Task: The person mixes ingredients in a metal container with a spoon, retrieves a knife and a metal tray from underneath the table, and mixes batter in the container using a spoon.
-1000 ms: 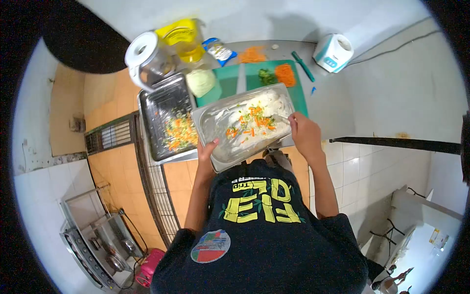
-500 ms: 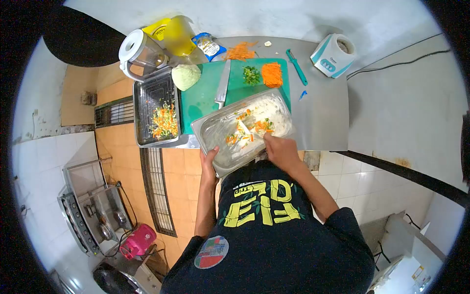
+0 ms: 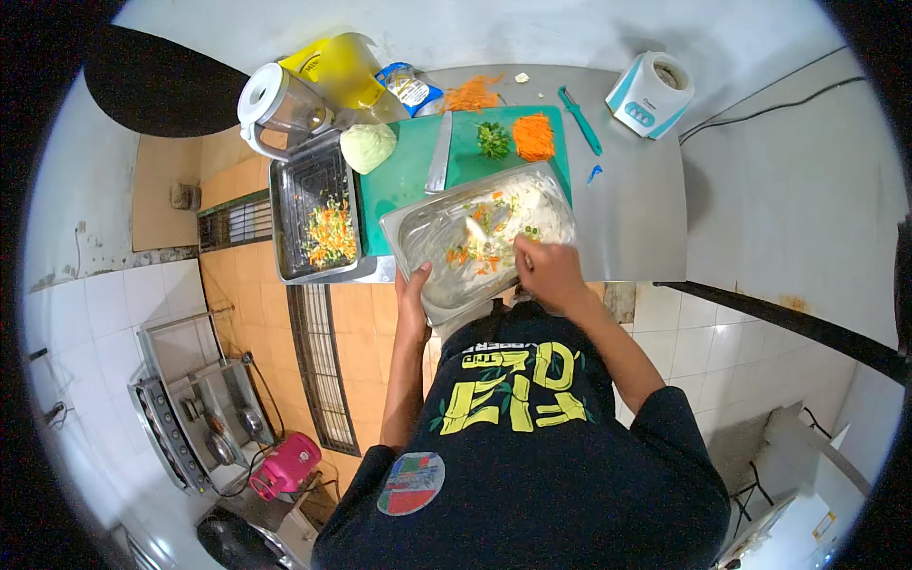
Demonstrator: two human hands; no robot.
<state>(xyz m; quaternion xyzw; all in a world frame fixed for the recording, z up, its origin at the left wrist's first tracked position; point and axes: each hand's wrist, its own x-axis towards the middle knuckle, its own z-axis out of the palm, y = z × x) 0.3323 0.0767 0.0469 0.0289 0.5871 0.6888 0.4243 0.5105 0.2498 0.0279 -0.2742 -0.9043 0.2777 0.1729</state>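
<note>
My left hand (image 3: 412,296) is closed on the near left corner of a steel food pan (image 3: 404,233), thumb over the rim. The pan sits tilted at the board's front edge, holding a creamy white mixture (image 3: 546,204) with bits of carrot and greens. Over its right side, my right hand (image 3: 551,274) is curled in a grip. A pale, spoon-like utensil (image 3: 476,231) reaches into the mixture from the direction of that hand; its handle is mostly hidden. Beyond the pan, a knife (image 3: 440,157) lies on the green cutting board (image 3: 394,190) beside chopped greens (image 3: 493,140) and shredded carrot (image 3: 534,137).
Left of the board stands a dark tray (image 3: 275,223) with mixed shredded vegetables (image 3: 330,233). A cabbage piece (image 3: 368,147), blender jug (image 3: 280,104), yellow pouch (image 3: 328,66) and blue packet (image 3: 409,88) are behind. A green peeler (image 3: 579,121) and blender base (image 3: 650,95) are right.
My right hand has moved slightly within the pan, and the vegetable bits are more mixed into the white. The whole view has shifted a little; my left hand keeps its hold.
</note>
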